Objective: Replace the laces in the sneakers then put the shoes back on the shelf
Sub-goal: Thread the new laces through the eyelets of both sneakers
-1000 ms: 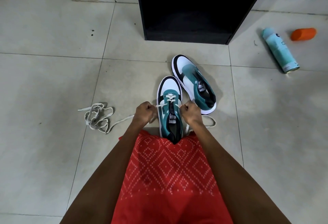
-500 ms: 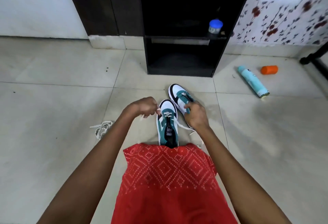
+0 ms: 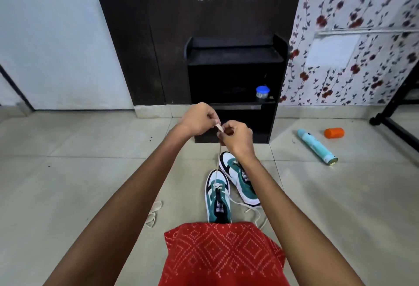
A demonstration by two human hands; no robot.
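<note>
**Two hands on one lace, two sneakers on the floor**

At far left of the group, one loose lace (image 3: 154,212) lies in loops on the tiled floor (image 3: 68,183), partly hidden behind the left forearm. The left hand (image 3: 199,119) is raised, thumb and fingertips pinching the tip of the working lace (image 3: 218,161). From there one pale strand drops straight down to the front eyelets of the near sneaker (image 3: 218,198), which stands toe-away just ahead of the red patterned garment (image 3: 224,256). The right hand (image 3: 236,136) touches the left, its fingers curled round the same lace. More lace trails on the floor to the right of the near sneaker. The second sneaker (image 3: 238,178) lies just beyond, angled, partly behind the right wrist. Behind stands one black shelf (image 3: 235,59) holding one blue-lidded jar (image 3: 262,92). Further right lie one pale blue spray can (image 3: 317,147) and one orange cap (image 3: 334,132), apart.
</note>
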